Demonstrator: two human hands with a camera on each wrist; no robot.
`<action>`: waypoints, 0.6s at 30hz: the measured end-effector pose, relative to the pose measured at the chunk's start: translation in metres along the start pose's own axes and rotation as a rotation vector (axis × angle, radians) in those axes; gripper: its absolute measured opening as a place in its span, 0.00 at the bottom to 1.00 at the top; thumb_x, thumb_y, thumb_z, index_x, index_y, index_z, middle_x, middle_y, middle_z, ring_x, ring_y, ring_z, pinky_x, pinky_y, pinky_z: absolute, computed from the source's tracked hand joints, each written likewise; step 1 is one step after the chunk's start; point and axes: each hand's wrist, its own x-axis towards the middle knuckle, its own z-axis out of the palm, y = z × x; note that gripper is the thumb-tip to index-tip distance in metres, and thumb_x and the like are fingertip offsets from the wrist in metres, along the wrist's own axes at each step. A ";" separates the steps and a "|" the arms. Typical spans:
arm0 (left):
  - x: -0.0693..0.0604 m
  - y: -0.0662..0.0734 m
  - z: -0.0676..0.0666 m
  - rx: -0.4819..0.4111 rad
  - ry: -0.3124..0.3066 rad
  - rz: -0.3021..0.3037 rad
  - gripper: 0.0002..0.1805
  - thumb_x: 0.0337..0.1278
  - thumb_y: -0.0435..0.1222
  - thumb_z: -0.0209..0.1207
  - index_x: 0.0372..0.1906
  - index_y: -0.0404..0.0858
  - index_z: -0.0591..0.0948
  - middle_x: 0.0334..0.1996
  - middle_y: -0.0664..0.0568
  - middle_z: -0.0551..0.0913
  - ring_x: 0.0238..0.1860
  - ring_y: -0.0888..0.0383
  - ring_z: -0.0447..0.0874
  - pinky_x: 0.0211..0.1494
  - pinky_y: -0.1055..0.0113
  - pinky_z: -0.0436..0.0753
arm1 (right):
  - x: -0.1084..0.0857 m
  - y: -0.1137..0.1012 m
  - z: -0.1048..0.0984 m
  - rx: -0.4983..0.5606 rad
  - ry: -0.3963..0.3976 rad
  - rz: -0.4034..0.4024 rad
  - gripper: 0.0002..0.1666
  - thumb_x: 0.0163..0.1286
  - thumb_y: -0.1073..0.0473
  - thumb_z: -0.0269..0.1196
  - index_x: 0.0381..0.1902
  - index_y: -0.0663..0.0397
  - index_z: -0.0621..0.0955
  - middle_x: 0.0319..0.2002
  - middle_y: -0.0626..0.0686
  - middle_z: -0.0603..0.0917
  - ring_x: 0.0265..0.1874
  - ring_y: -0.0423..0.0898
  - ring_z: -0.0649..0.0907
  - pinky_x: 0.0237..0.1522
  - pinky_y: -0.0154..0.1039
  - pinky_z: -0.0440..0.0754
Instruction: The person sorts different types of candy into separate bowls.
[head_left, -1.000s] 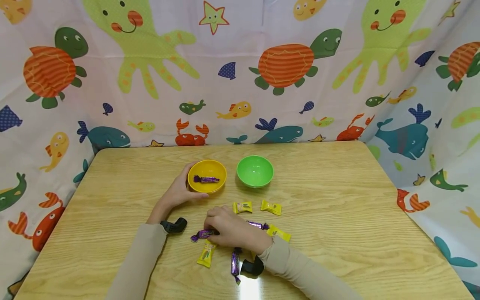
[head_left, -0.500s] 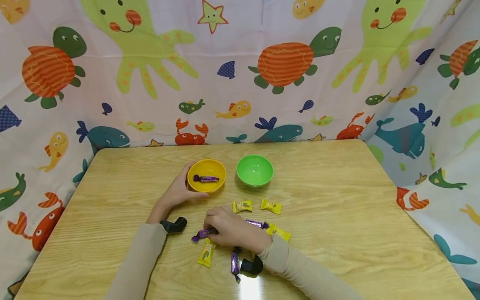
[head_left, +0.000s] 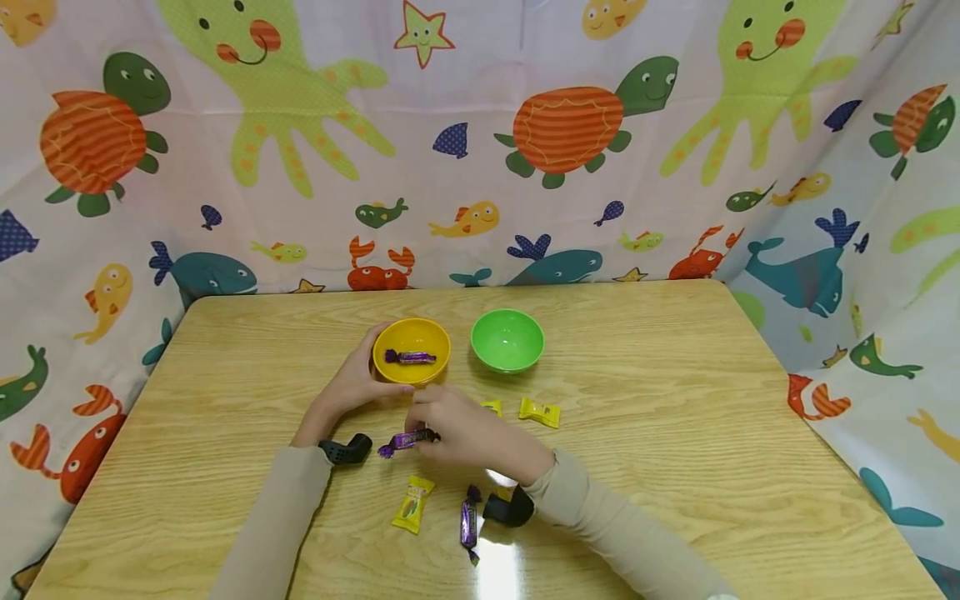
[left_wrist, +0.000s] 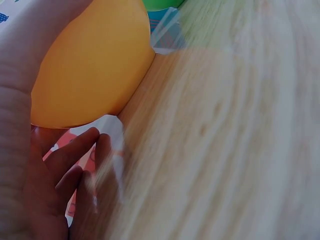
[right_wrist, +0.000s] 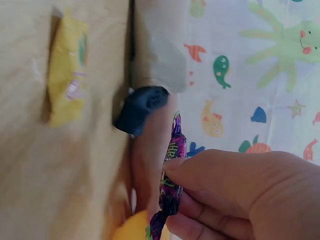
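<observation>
Taking twelve o'clock as the far edge of the table (head_left: 637, 350), the right hand (head_left: 467, 429) pinches a purple-wrapped sweet (head_left: 409, 439) above the table, at six o'clock from the yellow bowl (head_left: 414, 375). Its thumb lies across the middle of the wrapper, the fingers behind — both twisted ends stick out past the grip. The left hand (head_left: 351, 383), spread wide and curved, holds the yellow bowl from eight o'clock, thumb along the near side. A second purple sweet (head_left: 411, 358) lies inside that bowl.

A green bowl (head_left: 507, 362) stands at three o'clock from the yellow one, a gap between them. At five o'clock from the green bowl lies a yellow sweet (head_left: 540, 412); a partly hidden sweet (head_left: 492, 407) shows just beyond the right hand. At six o'clock from the pinched sweet lies another yellow-wrapped piece (head_left: 412, 505) — and a third purple sweet (head_left: 468, 525) rests at five o'clock, near the right wrist's black device (head_left: 510, 507)
</observation>
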 end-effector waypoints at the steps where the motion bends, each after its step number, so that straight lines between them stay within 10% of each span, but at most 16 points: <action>1: 0.000 -0.001 0.000 -0.003 -0.001 0.001 0.55 0.43 0.35 0.78 0.75 0.38 0.56 0.69 0.43 0.67 0.69 0.47 0.65 0.74 0.46 0.57 | 0.001 0.000 -0.003 -0.008 0.006 -0.002 0.05 0.61 0.62 0.70 0.36 0.52 0.87 0.37 0.46 0.83 0.38 0.40 0.78 0.46 0.34 0.75; 18: 0.003 -0.004 -0.005 -0.028 -0.023 0.015 0.56 0.42 0.31 0.77 0.75 0.35 0.55 0.65 0.40 0.68 0.62 0.46 0.70 0.67 0.49 0.68 | 0.041 0.025 -0.047 0.045 0.096 0.054 0.06 0.63 0.65 0.69 0.39 0.59 0.86 0.39 0.52 0.83 0.38 0.44 0.80 0.43 0.34 0.79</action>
